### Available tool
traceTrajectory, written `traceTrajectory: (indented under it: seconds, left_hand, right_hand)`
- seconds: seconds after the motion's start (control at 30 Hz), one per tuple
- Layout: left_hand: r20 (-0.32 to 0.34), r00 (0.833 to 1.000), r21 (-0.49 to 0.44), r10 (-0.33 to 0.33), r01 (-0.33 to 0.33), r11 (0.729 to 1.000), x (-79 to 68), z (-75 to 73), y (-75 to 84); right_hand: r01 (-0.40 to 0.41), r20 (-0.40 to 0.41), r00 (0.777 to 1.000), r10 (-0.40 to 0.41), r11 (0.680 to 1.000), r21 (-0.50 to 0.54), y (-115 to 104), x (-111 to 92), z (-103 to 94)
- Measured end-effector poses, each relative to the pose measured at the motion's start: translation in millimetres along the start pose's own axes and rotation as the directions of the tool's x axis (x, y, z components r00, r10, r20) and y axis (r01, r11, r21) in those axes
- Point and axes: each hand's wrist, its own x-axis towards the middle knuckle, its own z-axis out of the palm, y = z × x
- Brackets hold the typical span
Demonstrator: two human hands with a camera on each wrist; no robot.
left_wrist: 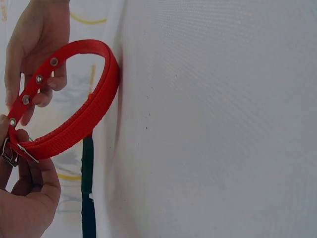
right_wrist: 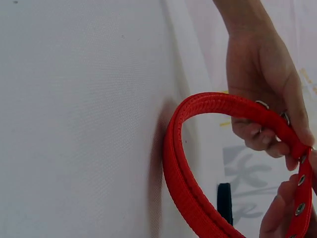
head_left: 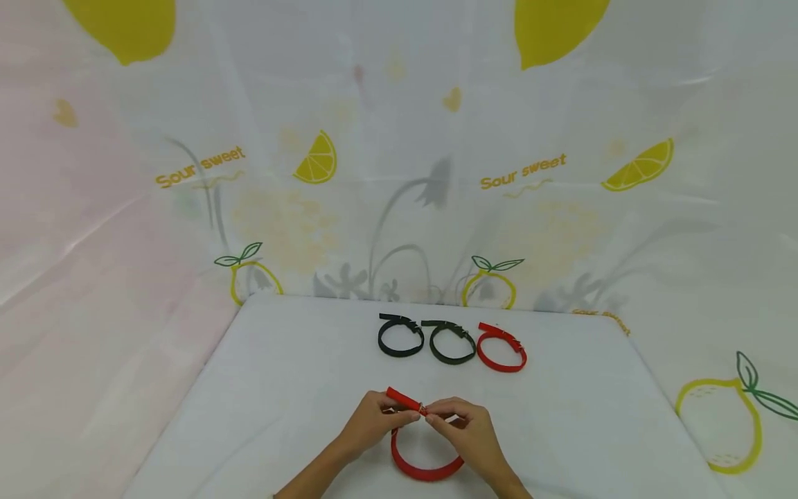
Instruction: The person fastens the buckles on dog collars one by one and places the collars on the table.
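A red collar [head_left: 427,474] forms a loop just above the white table, between both hands. My left hand [head_left: 368,424] pinches it by the metal buckle [left_wrist: 9,152], thumb and fingers on the strap. Across from it, my right hand [head_left: 469,431] pinches the strap where the two ends meet. A row of metal eyelets [right_wrist: 299,209] runs along the strap on the right hand's side. The strap's free end [head_left: 400,396] points up and left past the left fingers. A metal ring [right_wrist: 262,104] shows near the left hand.
Behind the hands, a black collar [head_left: 400,353], a dark green collar [head_left: 451,360] and another red collar [head_left: 501,368] lie in a row, each looped. The white table [head_left: 280,360] meets a lemon-printed curtain [head_left: 399,138] at the back.
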Motion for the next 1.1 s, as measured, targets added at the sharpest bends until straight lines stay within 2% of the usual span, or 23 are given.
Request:
traceTrajectory:
  seconds: [0.13, 0.23, 0.37, 0.53, 0.7, 0.9, 1.1]
  left_hand:
    - [-0.015, 1.0, 0.032, 0.024, -0.023, 0.999, 0.7, 0.4, -2.8]
    - [-0.011, 0.999, 0.02, 0.039, -0.039, 0.999, 1.1, 1.3, -3.3]
    - [0.016, 0.999, -0.017, 0.035, -0.035, 0.999, 2.2, 3.0, -0.3]
    - [0.034, 0.999, 0.001, 0.014, -0.014, 1.0, 4.4, 4.0, 4.3]
    - [0.041, 0.999, 0.005, -0.029, 0.029, 1.0, 3.3, 3.5, -0.6]
    - [0.035, 0.999, -0.059, -0.032, 0.034, 0.998, 0.1, -0.9, -7.1]
    - [-0.038, 0.998, -0.145, -0.042, 0.036, 0.989, -0.2, 0.2, -9.3]
  right_hand:
    - [-0.021, 0.027, 0.999, 0.02, 0.999, 0.044, 0, -1, -1.0]
    - [-0.023, 0.056, 0.998, 0.019, 0.997, 0.067, -2, -2, 0.2]
    - [0.001, 0.134, 0.991, -0.008, 0.999, 0.048, -7, 0, 1.6]
    - [0.034, 0.2, 0.979, -0.035, 0.999, 0.006, -12, 1, -1.7]
    - [0.04, 0.204, 0.978, -0.037, 0.999, -0.009, -4, -1, -1.4]
    - [0.028, 0.18, 0.983, -0.03, 0.999, 0.014, -1, -4, -1.5]
    - [0.039, 0.194, 0.98, -0.043, 0.999, 0.027, 2, -5, -1.7]
